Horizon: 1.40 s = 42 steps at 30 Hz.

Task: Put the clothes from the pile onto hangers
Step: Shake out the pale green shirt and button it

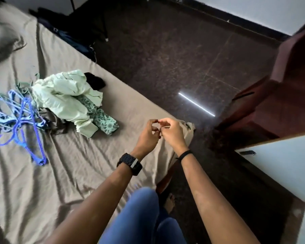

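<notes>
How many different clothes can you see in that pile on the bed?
3 that I can tell: a pale green garment on top, a leaf-print green one poking out at its near end, and a black one at the far end. More may be hidden underneath.

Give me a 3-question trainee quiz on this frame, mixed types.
1. True or false: the hangers lie left of the clothes pile on the bed.
2. Multiple choice: the left hand and right hand are A) gripping a hanger, B) together in the air near the bed's edge, touching no clothes, C) flat on the pile.
3. Short answer: which wrist has the watch?

Key:
1. True.
2. B. Fingers are curled and meet; whether they pinch something small cannot be told.
3. Left; the right has a thin band.
</notes>
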### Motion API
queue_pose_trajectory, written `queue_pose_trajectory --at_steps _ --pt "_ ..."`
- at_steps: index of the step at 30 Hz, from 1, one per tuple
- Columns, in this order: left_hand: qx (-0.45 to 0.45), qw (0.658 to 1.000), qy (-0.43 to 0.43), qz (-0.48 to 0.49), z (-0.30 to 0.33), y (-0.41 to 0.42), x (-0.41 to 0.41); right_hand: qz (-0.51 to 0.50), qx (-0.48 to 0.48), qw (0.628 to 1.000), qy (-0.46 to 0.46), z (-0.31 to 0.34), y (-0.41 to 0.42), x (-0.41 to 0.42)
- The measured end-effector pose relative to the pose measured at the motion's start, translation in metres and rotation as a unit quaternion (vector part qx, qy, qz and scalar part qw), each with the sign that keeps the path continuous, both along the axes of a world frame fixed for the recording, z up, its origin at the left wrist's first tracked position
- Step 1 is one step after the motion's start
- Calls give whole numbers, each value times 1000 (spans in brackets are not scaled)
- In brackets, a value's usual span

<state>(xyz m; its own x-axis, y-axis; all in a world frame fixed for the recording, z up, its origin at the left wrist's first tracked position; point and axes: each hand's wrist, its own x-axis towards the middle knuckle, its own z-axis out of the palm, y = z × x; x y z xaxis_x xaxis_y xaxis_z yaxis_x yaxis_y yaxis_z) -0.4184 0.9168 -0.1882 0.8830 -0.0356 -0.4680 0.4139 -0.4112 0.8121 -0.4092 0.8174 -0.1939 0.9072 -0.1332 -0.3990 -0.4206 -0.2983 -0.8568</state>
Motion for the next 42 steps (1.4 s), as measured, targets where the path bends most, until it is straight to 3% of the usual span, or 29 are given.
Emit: queue_pose_trajectory --at_steps 5,11,18,23,25,27,29,32,34,38,42 --pt "39 999 -12 6 -30 36 30 26 3 999 20 -29 40 36" --pt "77 997 -18 4 -116 109 74 60 -11 997 56 -103 114 93" --pt "96 985 -145 21 -217 204 168 86 -9 996 4 -201 207 189" --pt "159 950 -235 128 -222 282 216 127 30 988 -87 -225 289 251" --pt "191 922 -298 155 -214 314 226 160 17 975 -153 -224 325 272" --pt "283 879 -337 186 -212 344 234 192 16 961 -198 -222 352 286" --pt "363 860 -295 203 -215 370 242 231 22 955 -187 -225 375 294" --pt "390 885 -193 163 -234 394 249 280 -60 943 -170 -241 391 305" --pt "402 882 -200 140 -242 396 248 290 -99 937 -169 -244 391 305" --pt "352 878 -273 175 -237 399 240 238 -121 927 -262 -232 384 287" --pt "136 906 -315 248 -213 395 214 220 -111 923 -296 -211 372 251"
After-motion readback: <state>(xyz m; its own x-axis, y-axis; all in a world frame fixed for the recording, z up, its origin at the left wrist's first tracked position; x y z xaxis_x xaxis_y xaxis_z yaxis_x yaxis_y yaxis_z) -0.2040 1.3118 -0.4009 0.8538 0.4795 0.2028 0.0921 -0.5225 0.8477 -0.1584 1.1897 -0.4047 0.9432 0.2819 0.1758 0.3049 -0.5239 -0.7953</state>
